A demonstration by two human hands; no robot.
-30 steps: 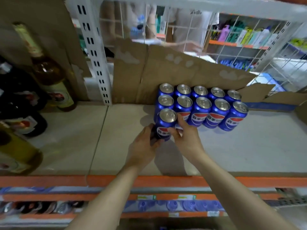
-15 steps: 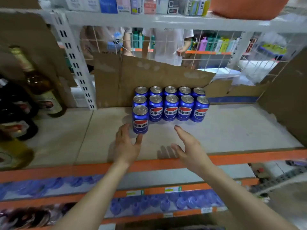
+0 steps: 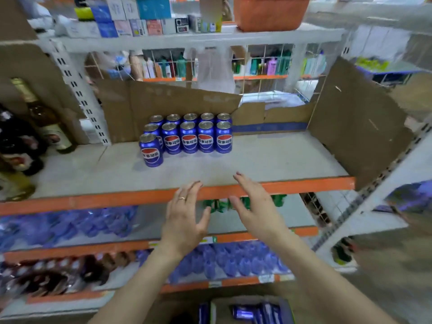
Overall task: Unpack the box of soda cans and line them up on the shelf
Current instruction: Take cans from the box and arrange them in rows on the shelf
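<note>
Several blue soda cans (image 3: 189,134) stand in two rows at the back of the grey shelf (image 3: 268,162), against a cardboard sheet. One more blue can (image 3: 151,150) stands alone in front of the left end. My left hand (image 3: 184,218) and my right hand (image 3: 254,206) hover in front of the shelf's orange edge (image 3: 93,201), both empty with fingers spread. At the bottom of the view sits the box (image 3: 252,311) with blue cans lying inside it.
Dark and amber bottles (image 3: 28,136) crowd the shelf's left end. A cardboard panel (image 3: 357,122) walls off the right end. Lower shelves hold blue bottle packs (image 3: 70,224). A white slotted upright (image 3: 79,90) stands at the back left.
Both hands let go of the front can and drew back from the shelf past its orange edge. The view pulled back and now takes in the lower shelves and the box.
</note>
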